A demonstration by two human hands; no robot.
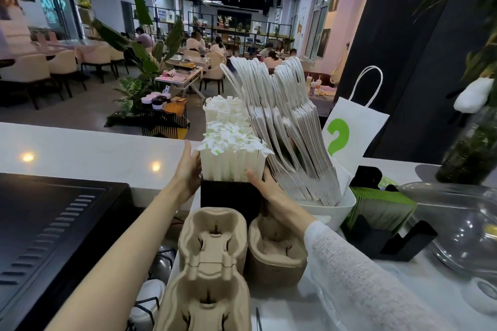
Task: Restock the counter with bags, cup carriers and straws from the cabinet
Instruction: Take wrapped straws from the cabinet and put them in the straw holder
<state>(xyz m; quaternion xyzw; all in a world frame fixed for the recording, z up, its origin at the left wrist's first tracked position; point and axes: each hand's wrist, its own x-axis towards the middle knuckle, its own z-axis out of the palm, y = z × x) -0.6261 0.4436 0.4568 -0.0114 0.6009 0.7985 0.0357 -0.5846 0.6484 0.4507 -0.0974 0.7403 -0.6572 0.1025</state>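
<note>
Both hands, left hand (pixel 188 169) flat-fingered and right hand (pixel 265 185) gripping, hold the straw box (pixel 231 166) beside stacked paper bags (pixel 290 142), near a green-question-mark bag (pixel 352 131) and cup carriers (pixel 212 244) on the desk (pixel 88 150).

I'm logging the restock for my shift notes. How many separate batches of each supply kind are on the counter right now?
Wrapped straws: 2 packed holders
Pulp cup carriers: 2 stacks
White paper bags: 1 packed bin, plus 1 standing bag
Total: 6
</note>
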